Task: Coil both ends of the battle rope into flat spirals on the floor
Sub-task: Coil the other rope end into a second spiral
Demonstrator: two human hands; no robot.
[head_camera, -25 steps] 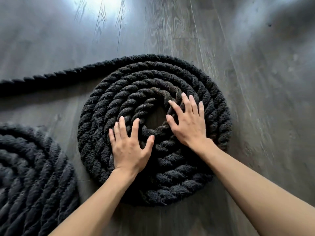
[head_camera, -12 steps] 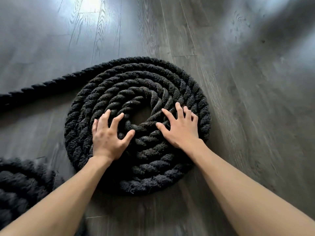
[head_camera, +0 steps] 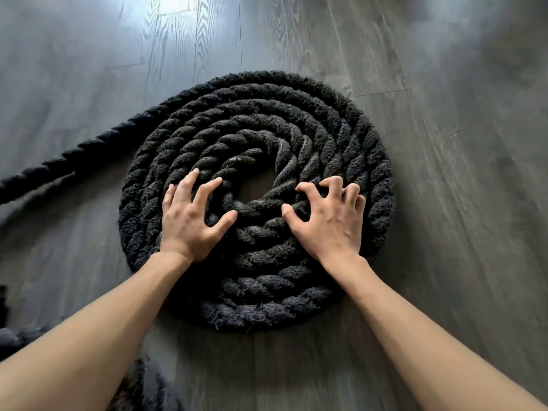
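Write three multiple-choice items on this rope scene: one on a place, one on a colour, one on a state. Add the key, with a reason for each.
1. Where does the free length of rope leave the thick black twisted rope spiral?
A) toward the left edge
B) toward the right edge
C) toward the bottom edge

2. What colour is the wood-plank floor?
A) red
B) grey
C) white

3. How do the right hand's fingers sit on the spiral?
A) lifted clear of it
B) laid flat and straight
C) curled, tips digging in

Key:
1 A: the length trails off left across the floor.
2 B: every plank is grey.
3 C: the knuckles are raised and the tips press into the turns.
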